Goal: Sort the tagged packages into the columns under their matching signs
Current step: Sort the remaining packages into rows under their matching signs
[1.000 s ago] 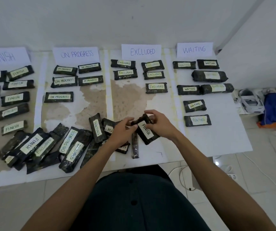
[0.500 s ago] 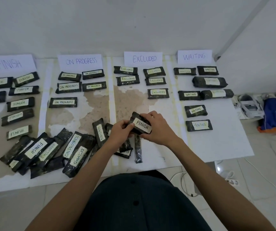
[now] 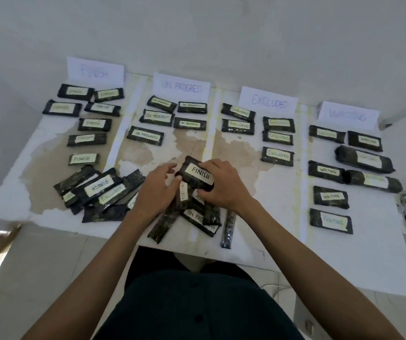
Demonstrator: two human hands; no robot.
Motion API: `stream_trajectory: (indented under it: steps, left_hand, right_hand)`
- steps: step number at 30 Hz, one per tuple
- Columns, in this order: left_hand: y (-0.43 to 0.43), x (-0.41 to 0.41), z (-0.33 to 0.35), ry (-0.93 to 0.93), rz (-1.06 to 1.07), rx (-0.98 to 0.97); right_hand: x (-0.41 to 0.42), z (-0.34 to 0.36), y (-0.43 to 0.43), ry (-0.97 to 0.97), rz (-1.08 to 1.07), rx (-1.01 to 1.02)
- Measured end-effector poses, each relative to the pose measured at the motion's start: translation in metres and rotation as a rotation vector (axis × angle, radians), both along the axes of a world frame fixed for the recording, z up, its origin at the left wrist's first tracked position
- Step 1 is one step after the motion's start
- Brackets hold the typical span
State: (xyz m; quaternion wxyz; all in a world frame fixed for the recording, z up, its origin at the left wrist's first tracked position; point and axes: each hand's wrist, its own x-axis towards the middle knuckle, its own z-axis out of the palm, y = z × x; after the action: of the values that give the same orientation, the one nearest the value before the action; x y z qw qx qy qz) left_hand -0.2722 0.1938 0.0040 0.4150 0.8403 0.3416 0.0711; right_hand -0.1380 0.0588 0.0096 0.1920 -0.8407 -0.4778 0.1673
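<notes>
- Now my right hand [image 3: 224, 186] grips the FINISH package [image 3: 197, 176], with my fingers [image 3: 206, 165] curled over its right end. I hold it over the unsorted heap [image 3: 197, 214] at the near middle of the tabletop [image 3: 275, 187].
- My left hand [image 3: 156, 190] is released, its fingers loosely spread just beside the package's left end. I cannot tell whether the thumb touches it.
- The package's long axis runs roughly left to right across me, with the left end tipped a little away and the right end nearer. The label faces up and reads upright to me.
- It belongs far to my left under the FINISH sign [image 3: 95, 71], well apart from where I hold it, with the ON PROGRESS column [image 3: 145, 136] in between.
- To do this well, I judge I should pass it to my left hand, which should grip the left end and keep off the label.
- I should then carry it clear above the second heap [image 3: 99, 190] at the near left, without dragging across it.
- I should lay it just below the lowest FINISH-tagged package [image 3: 84, 159], with its long axis across the column like its neighbours and the label up.
- That spot looks tight, because the second heap crowds it, so I should set the package down gently.
</notes>
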Motion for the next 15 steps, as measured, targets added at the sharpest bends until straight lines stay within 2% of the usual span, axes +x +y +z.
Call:
stream_trajectory:
  steps: [7, 15]
  left_hand:
    - [0.076, -0.059, 0.001, 0.042, 0.053, 0.190]
    - [0.172, -0.115, -0.012, 0.135, 0.122, 0.237]
  right_hand:
    - [-0.023, 0.002, 0.090, 0.013, 0.132, 0.032]
    - [-0.065, -0.006, 0.209, 0.055, 0.194, 0.057]
